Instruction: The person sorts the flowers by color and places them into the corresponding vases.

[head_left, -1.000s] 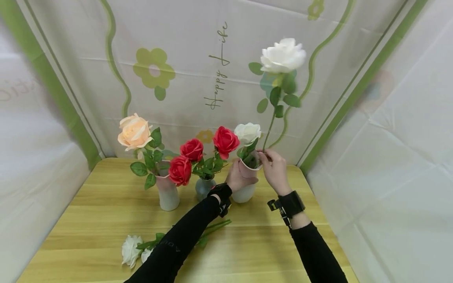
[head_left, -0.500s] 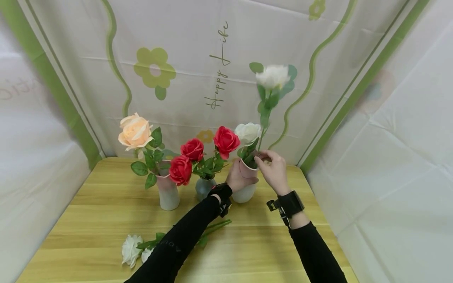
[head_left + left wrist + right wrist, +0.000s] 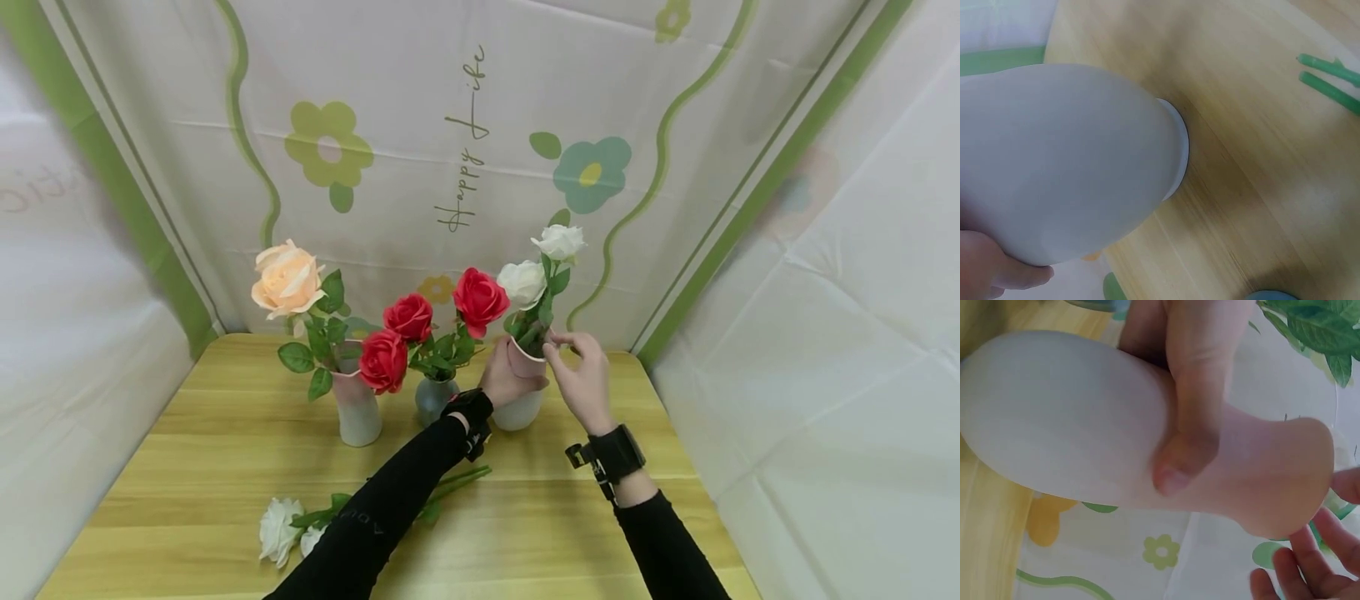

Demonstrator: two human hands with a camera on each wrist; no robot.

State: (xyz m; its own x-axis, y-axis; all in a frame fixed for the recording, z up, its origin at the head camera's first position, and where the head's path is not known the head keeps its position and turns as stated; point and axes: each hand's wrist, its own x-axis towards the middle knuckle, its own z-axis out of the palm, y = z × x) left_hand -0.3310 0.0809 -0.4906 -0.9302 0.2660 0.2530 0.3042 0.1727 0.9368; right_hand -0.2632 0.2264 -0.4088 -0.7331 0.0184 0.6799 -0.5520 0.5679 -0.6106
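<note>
My left hand (image 3: 510, 377) grips the neck of a pink-and-white vase (image 3: 517, 410), its thumb across the front in the right wrist view. Two white roses stand in this vase: a lower one (image 3: 522, 285) and a taller one (image 3: 559, 242) leaning slightly right. Their stem ends are hidden inside. My right hand (image 3: 587, 379) is at the vase's right rim, with thumb and index fingertips right beside the leaves. In the right wrist view its fingers (image 3: 1310, 565) are loosely bent and spread apart from the thumb, around the mouth of the vase.
A grey-blue vase (image 3: 433, 402) holds several red roses (image 3: 383, 361). Left of it, another pink-and-white vase (image 3: 358, 421) holds a peach rose (image 3: 287, 279). White roses (image 3: 279, 532) lie on the wooden table (image 3: 187, 467), partly under the left sleeve. Printed fabric surrounds the table.
The taller white rose has come down from high above the vase and now stands in it. My right hand has stayed near the rim; my left hand keeps its grip on the vase.
</note>
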